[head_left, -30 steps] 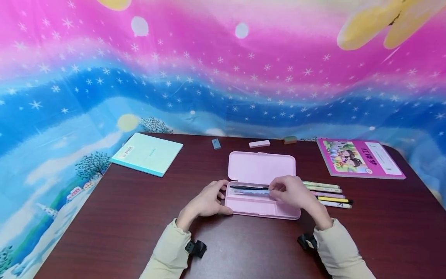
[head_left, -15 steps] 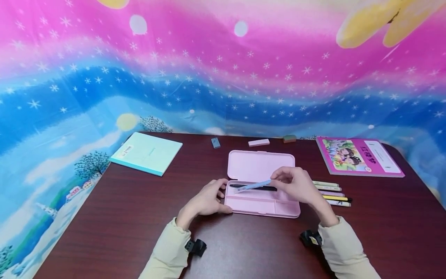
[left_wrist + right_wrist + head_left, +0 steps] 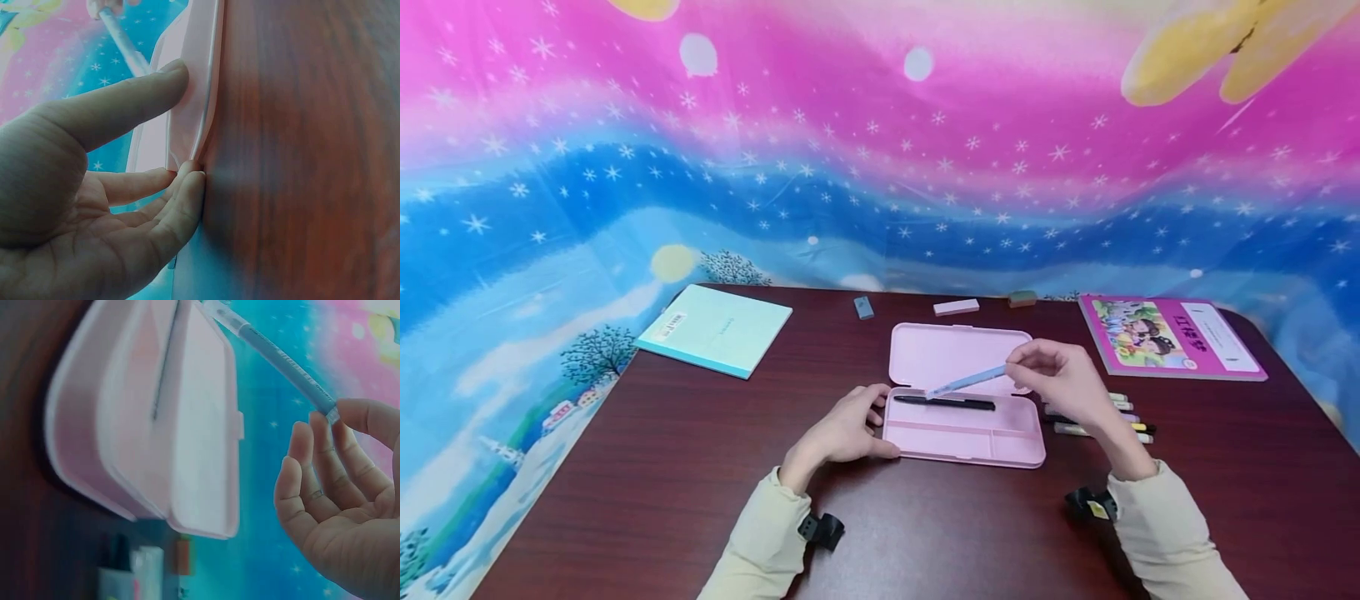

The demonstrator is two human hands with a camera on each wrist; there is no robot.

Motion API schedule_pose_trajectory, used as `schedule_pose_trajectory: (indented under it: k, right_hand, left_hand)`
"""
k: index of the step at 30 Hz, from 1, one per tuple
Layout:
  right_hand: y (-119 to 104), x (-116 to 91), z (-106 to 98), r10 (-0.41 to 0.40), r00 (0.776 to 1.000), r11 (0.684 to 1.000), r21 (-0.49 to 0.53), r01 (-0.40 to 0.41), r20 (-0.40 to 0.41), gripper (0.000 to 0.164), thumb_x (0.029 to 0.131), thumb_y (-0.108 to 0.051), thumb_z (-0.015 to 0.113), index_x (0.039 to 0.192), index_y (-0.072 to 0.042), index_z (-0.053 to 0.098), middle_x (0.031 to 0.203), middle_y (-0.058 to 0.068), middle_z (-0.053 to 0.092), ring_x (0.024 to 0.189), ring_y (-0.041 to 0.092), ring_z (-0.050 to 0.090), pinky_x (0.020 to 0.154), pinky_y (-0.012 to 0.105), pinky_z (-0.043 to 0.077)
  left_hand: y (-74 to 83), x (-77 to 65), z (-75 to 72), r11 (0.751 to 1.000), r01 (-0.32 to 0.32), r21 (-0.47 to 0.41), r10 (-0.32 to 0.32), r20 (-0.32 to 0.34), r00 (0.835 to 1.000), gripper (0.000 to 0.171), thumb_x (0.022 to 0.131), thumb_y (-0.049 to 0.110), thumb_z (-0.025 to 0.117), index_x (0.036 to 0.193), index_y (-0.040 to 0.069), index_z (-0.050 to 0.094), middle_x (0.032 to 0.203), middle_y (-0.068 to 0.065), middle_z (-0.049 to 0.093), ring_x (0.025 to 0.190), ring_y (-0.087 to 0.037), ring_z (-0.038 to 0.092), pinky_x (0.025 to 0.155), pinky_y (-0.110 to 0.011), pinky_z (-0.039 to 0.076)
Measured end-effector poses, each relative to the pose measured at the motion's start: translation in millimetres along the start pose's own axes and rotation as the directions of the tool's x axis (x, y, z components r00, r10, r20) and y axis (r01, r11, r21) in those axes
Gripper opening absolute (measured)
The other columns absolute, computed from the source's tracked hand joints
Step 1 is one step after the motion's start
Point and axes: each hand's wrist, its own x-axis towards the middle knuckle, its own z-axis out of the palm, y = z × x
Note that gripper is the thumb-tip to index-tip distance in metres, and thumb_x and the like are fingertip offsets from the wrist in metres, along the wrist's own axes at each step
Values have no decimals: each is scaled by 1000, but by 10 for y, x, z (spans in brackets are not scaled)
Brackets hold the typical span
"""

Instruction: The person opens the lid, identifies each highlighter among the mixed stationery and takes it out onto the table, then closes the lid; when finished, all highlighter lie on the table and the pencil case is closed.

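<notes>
A pink pencil case (image 3: 940,443) lies with its lid up in the middle of the table. My left hand (image 3: 846,429) holds its left end; in the left wrist view the thumb is against the case's front wall (image 3: 195,94) and the fingertips are at the corner. Above the tray, my right hand (image 3: 1063,382) pinches a light blue pen (image 3: 966,382) by one end, its clear end pointing down left. A black pen (image 3: 958,404) rests in the case's back compartment. In the right wrist view the blue pen (image 3: 287,365) hangs from thumb and fingertips.
Several markers (image 3: 1071,430) lie right of the case, partly hidden by my right hand and wrist. Behind it sit a blue eraser (image 3: 864,307), a pink eraser (image 3: 957,307) and a green-brown block (image 3: 1022,299). A mint notebook (image 3: 718,331) lies left, a magenta book (image 3: 1176,337) right.
The blue pen has been lifted out of the back compartment. My right hand has moved up and to the right with it, while my left hand stays at the case.
</notes>
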Motion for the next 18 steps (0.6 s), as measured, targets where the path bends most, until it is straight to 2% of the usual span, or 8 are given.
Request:
schedule_pose_trajectory:
  k: [7,18]
  right_hand:
    - [-38,-63,-234,-23,997,993,115,31,-70,13,90,-7,66,97,4,64,83,-1,70,70,11,68,66,24,56]
    - [224,-379,-597,32,987,995,102,-16,-160,10,92,-8,64,100,-2,67,82,-5,70,70,13,67,68,19,53]
  left_hand:
    - [-8,3,-1,1000,10,7,-10,-3,1000,79,67,10,87,132,-6,44,116,-14,50,93,-20,56,77,-28,50]
    - [11,5,-2,1000,-1,-1,1,-1,1000,80,67,10,87,132,-6,44,117,-15,50,93,-21,56,77,-28,50]
